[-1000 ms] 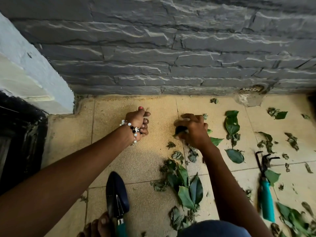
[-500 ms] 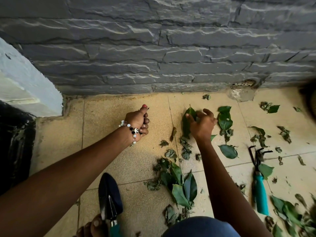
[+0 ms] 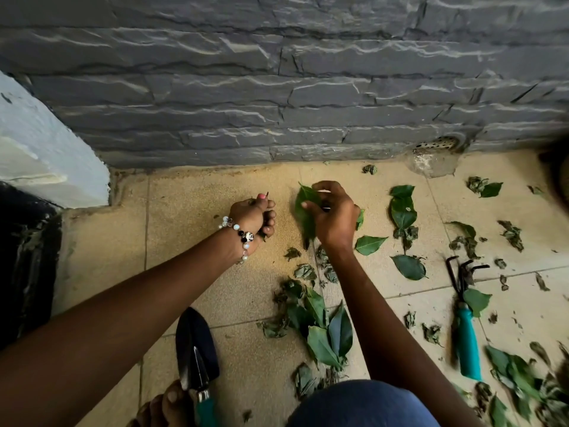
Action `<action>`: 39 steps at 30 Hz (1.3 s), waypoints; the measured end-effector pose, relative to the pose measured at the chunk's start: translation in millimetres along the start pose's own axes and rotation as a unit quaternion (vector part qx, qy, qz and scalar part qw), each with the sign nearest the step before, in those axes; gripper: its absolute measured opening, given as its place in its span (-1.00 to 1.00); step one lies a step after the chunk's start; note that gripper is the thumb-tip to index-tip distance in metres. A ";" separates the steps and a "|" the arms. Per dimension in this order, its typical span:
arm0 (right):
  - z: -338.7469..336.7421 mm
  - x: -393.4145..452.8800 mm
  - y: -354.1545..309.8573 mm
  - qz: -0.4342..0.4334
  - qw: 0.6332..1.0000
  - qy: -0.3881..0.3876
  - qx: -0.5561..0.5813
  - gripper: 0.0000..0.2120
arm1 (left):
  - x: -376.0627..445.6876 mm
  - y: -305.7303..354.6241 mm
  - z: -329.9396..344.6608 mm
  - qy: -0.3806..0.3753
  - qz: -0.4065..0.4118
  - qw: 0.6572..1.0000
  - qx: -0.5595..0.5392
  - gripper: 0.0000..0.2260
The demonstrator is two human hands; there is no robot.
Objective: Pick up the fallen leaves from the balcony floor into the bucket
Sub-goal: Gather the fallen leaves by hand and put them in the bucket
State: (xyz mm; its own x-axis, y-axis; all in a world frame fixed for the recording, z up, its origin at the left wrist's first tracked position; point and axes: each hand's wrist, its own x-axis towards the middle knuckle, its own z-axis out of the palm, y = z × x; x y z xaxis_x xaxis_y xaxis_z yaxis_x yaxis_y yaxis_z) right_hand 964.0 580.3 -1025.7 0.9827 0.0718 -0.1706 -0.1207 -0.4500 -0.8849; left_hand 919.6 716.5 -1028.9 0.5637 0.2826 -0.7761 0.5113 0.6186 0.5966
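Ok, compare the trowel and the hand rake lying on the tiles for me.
The trowel has one broad, dark scoop blade; the hand rake ends in several bent black prongs. The trowel lies at the lower left, by a bare foot; the hand rake lies to the right among scattered leaves. A green leaf rests across the hand rake; none lies on the trowel. Both have teal handles and neither hand touches them.

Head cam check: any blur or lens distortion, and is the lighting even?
Head view: wide-angle bending curves the stone wall; the leaf heap at lower right smears with motion blur, while the right hand and its leaf are fairly sharp; light is soft, the dark far-left edge underexposed.
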 end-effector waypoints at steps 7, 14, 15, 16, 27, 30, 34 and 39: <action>46.9 -29.1 -25.5 -0.166 0.985 -0.014 -0.041 -0.76 | -4.2 14.3 12.0 -0.015 -0.008 0.996 -0.089 -0.58; 54.9 -37.9 -16.1 -0.206 0.948 -0.164 -0.176 -0.34 | 3.4 16.3 3.4 0.012 -0.026 1.000 0.003 -0.40; 53.0 -35.3 -13.3 -0.186 0.947 -0.170 -0.197 -0.26 | 3.5 14.4 4.0 0.019 -0.015 1.000 0.019 -0.46; 49.6 -32.6 -12.2 -0.169 0.949 -0.175 -0.201 -0.22 | 3.3 12.4 5.2 0.025 -0.002 0.999 0.030 -0.53; -9.3 -13.5 -2.7 -0.037 0.978 -0.181 0.096 -0.54 | -0.6 -4.3 14.9 0.034 0.054 0.996 0.055 -0.76; -7.1 -15.2 23.0 -0.129 0.967 -0.121 -0.182 -0.59 | 3.9 -4.3 7.5 0.051 0.035 0.998 0.025 -0.73; 0.5 -34.9 50.8 -0.191 0.888 -0.203 -0.365 -0.31 | 11.1 -7.1 3.6 0.052 0.013 0.998 0.020 -0.70; -15.0 -35.7 70.1 -0.297 0.880 -0.194 -0.315 -0.63 | 6.1 -13.2 7.9 0.036 0.000 0.999 0.031 -0.67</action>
State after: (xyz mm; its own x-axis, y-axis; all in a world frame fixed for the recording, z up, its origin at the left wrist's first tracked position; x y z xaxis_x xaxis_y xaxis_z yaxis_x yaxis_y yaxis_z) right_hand 922.5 532.9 -1075.1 0.7094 0.7048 -0.0030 0.6197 -0.6259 -0.4735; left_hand 921.4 704.2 -1039.9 0.5167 0.3356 -0.7877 0.5516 0.5731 0.6060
